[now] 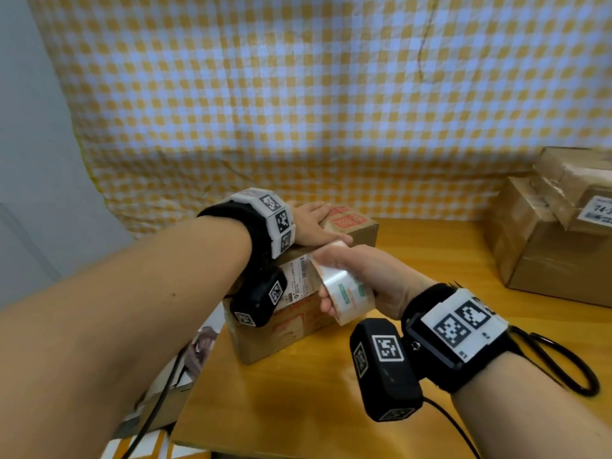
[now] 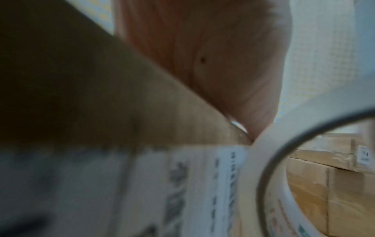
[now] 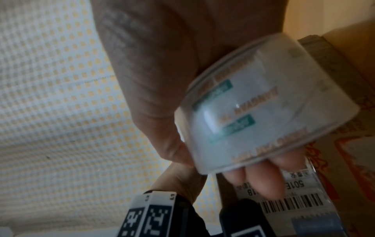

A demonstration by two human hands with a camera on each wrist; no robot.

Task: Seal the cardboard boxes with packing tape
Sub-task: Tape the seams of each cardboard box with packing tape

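Fingers (image 3: 263,179) of right hand (image 1: 367,276) curled round tape roll (image 1: 347,289), held against near side of cardboard box (image 1: 298,313) on wooden table (image 1: 314,409). Left hand (image 1: 311,223) flat on box top (fingers straight). More boxes (image 1: 546,236) stacked far right.

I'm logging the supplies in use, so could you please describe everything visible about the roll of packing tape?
The tape roll is clear, glossy plastic tape wound on a white core printed with green blocks and orange lettering. The right hand grips it, thumb over the outside and fingers through the core, holding it against the near edge of the small cardboard box, beside its shipping label.
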